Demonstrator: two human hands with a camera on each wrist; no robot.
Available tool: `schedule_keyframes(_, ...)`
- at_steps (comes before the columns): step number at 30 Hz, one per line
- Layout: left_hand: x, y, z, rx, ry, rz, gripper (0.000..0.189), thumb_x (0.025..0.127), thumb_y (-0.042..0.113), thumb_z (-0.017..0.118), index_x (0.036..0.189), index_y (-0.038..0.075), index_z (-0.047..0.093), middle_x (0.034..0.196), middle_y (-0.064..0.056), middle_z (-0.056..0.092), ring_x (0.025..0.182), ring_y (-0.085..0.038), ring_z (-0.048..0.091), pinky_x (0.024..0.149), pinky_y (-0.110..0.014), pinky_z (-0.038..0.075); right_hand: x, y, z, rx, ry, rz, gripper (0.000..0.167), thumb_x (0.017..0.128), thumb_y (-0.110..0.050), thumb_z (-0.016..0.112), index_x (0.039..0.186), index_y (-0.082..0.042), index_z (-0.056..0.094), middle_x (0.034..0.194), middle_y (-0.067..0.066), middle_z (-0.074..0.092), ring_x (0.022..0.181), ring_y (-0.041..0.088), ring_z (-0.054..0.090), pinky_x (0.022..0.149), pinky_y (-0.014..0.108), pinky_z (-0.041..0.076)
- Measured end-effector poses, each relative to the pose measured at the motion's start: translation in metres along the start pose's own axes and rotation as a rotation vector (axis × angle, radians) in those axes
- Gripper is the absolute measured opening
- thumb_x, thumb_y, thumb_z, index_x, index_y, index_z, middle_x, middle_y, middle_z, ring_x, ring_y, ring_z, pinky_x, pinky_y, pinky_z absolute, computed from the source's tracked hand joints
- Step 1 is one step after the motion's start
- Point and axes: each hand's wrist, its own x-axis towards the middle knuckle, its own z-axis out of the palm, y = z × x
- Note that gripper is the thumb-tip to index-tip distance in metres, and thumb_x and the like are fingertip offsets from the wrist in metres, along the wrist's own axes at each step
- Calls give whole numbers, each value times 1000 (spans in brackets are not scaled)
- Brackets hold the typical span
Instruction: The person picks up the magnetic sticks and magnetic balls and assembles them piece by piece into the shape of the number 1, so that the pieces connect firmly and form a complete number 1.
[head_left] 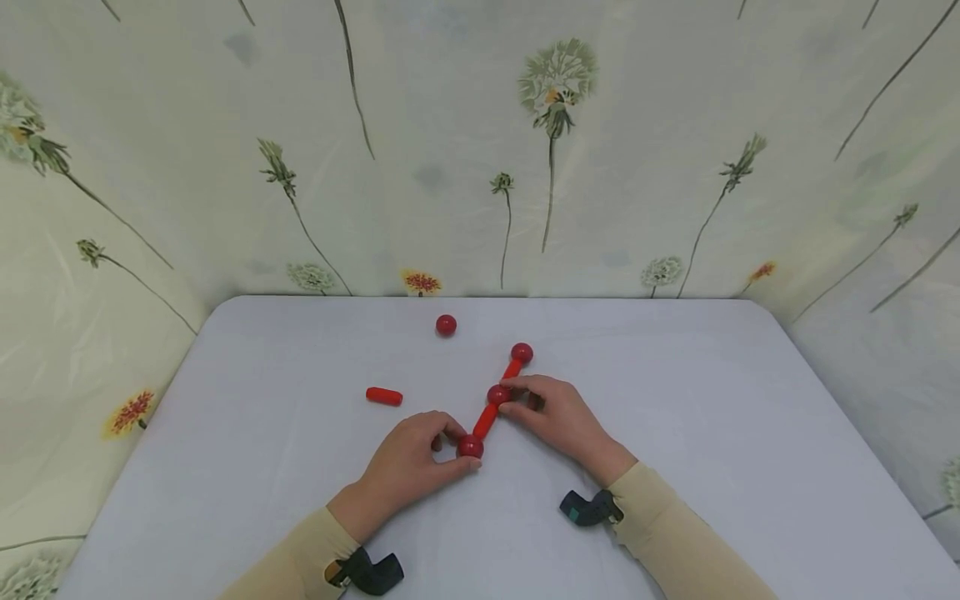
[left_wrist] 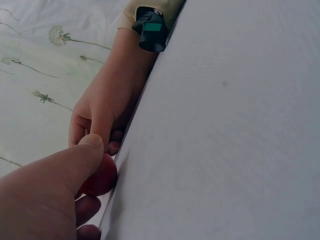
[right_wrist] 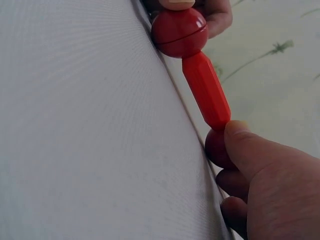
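Note:
A chain of dark red balls and bright red faceted rods runs slantwise over the white table in the head view. My left hand (head_left: pixel 411 460) pinches the near end ball (head_left: pixel 470 447) between thumb and fingers. With thumb and fingertips, my right hand (head_left: pixel 558 414) grips the middle ball (head_left: pixel 497 395). A near rod (right_wrist: pixel 206 90) joins these two balls, as the right wrist view shows. Beyond the middle ball, a far rod (head_left: pixel 512 368) leads to the far end ball (head_left: pixel 522 353). In the left wrist view, the left thumb covers part of its ball (left_wrist: pixel 101 176).
A loose red ball (head_left: pixel 446 325) lies near the back edge of the table (head_left: pixel 675 375). Left of the chain is a loose red rod (head_left: pixel 384 396). Behind the table hangs a flower-patterned cloth (head_left: pixel 450 150). Both wrists wear dark camera mounts.

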Motion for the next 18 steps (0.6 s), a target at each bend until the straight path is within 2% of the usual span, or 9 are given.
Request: schedule_keyframes(18,1,1,0,18,29,-6,35,81,46,80,107,27,68,89,16,61,76,-7,52,63,-23,46,1,-1,-1,-22,4,18,38,87,-37,77,122,-29,67,86,-18,59,73,7,55,64,25,48)
